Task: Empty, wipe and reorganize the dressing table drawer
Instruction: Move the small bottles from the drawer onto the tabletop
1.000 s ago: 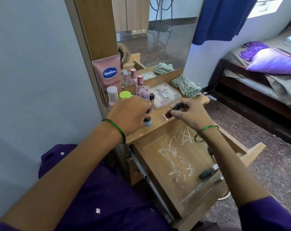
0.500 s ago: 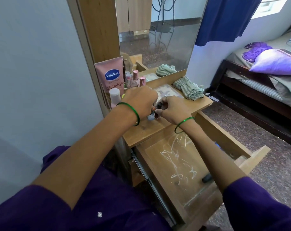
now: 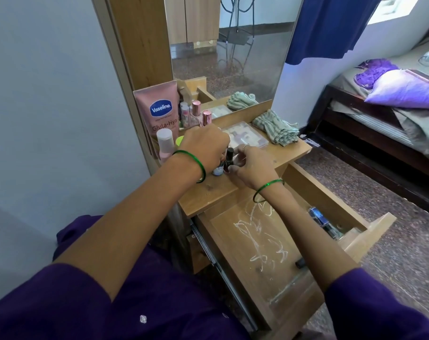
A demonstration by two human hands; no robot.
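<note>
We see the right hand [image 3: 254, 168] pinching a dark-capped bottle [image 3: 229, 160] upright on the tabletop [image 3: 208, 195]. Left hand [image 3: 205, 147] at its 9 o'clock curls over a small bottle [image 3: 218, 170]; grip unclear. Drawer [image 3: 257, 241] open at 6 o'clock.

Soft daylight enters from the window [image 3: 395, 8] at upper right. The wide lens bends edges; shadows stay faint.
</note>
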